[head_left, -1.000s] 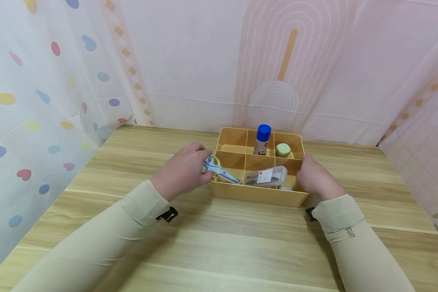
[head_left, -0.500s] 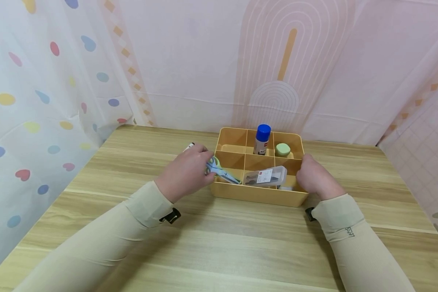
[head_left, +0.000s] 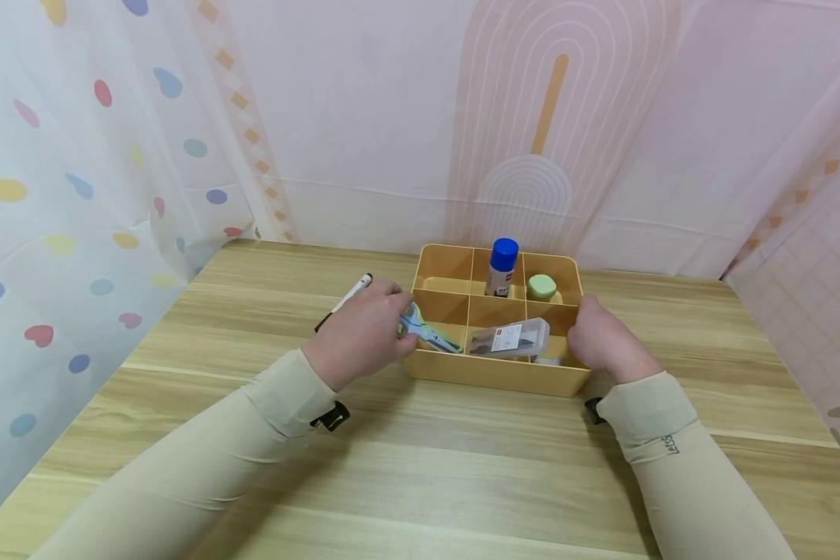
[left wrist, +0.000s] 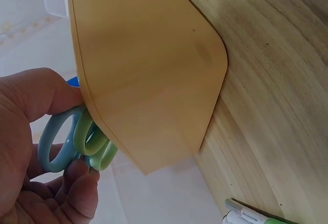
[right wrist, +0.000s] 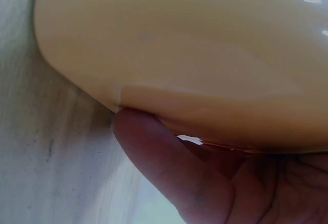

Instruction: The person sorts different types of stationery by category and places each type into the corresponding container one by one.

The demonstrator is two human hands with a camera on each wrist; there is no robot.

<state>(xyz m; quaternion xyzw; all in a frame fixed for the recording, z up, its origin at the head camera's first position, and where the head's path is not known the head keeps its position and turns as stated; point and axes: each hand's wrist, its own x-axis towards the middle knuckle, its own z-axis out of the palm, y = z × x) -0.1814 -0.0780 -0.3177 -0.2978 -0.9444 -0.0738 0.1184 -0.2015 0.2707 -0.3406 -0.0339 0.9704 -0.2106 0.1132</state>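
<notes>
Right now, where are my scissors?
In the head view, the scissors are in the person's left hand at the yellow box's left end, blades reaching over its front-left compartment, left of the clear case.

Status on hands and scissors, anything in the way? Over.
Left hand grips scissors, blades over near-left compartment. Right hand holds tray by right end. Marker left of tray, seemingly clear.

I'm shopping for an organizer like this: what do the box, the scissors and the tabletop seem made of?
Box: probably plastic, smooth with a soft sheen; thin walls, rounded corners.
Scissors: handles look like smooth plastic, evenly coloured and rounded; the rest I can't tell.
Tabletop: wood or wood-look laminate, satin, judging by streaky grain and faint shine.
</notes>
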